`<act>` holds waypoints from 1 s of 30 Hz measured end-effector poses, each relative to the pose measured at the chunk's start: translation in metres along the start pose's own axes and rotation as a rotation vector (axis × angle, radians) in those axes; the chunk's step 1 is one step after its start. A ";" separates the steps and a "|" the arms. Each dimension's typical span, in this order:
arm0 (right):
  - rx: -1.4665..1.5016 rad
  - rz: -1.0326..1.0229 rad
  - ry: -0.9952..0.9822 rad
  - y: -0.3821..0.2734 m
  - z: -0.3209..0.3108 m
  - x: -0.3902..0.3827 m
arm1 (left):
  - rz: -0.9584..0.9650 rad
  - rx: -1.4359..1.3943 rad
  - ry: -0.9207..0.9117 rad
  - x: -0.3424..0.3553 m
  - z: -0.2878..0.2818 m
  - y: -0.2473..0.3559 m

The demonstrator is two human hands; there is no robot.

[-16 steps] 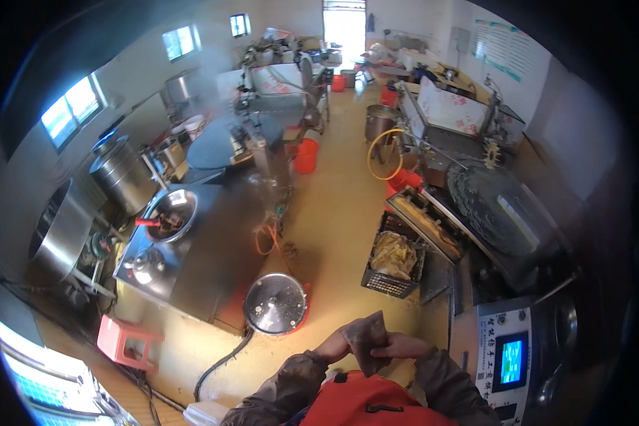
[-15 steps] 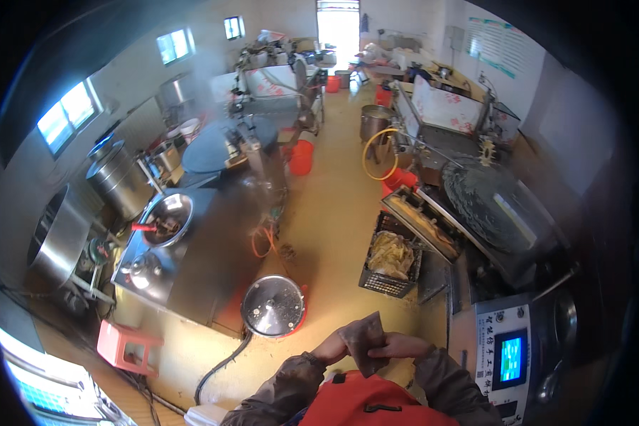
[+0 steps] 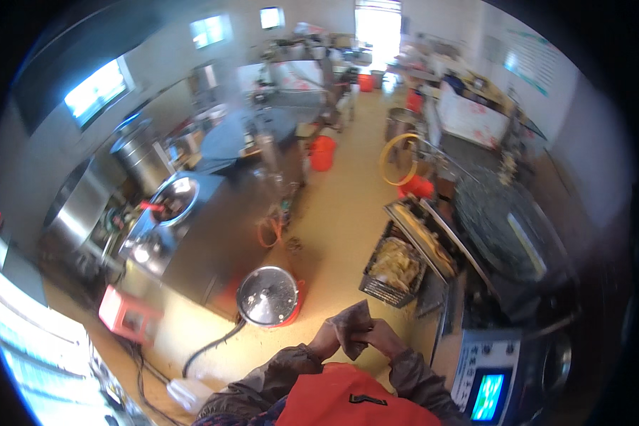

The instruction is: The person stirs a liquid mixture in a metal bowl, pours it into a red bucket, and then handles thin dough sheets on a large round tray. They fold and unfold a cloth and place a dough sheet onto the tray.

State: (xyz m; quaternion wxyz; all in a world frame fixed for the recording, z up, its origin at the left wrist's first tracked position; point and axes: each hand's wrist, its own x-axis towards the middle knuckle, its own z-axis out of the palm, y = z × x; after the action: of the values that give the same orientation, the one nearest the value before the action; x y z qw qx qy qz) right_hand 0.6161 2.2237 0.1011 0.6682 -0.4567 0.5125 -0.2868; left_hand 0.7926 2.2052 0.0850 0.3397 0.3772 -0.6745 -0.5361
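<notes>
Both hands working a crumpled grey cloth at chest height.
The left hand [image 3: 324,339] and right hand [image 3: 381,336] are pinching the cloth [image 3: 352,324] between them, apparently mid-fold; regripping would likely follow. Beyond: lidded steel pot [image 3: 267,296], crate of scraps [image 3: 395,265].

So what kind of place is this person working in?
Probably a small food-processing workshop or commercial kitchen: large steel vats, a long steel worktable, a big round griddle, and a black crate of pale food.

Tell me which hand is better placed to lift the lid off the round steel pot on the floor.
Left. The left hand is nearer the steel pot; the right hand lies beyond the grey cloth both grip.
</notes>
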 end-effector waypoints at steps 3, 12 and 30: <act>0.101 -0.011 0.021 -0.006 -0.008 -0.001 | -0.061 -0.206 0.000 0.004 0.001 0.014; 0.361 0.071 -0.123 0.010 0.003 0.028 | -0.388 -0.565 -0.130 -0.029 -0.029 -0.012; 0.090 -0.155 -0.386 -0.044 0.247 0.147 | -0.285 -0.634 0.217 -0.156 -0.249 -0.044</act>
State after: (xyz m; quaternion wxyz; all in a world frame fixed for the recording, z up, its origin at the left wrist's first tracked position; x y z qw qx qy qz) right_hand 0.8992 2.1583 0.0934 0.7497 -0.5109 0.3250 -0.2671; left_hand 1.0894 2.2187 0.0815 0.4312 0.3981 -0.3752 -0.7174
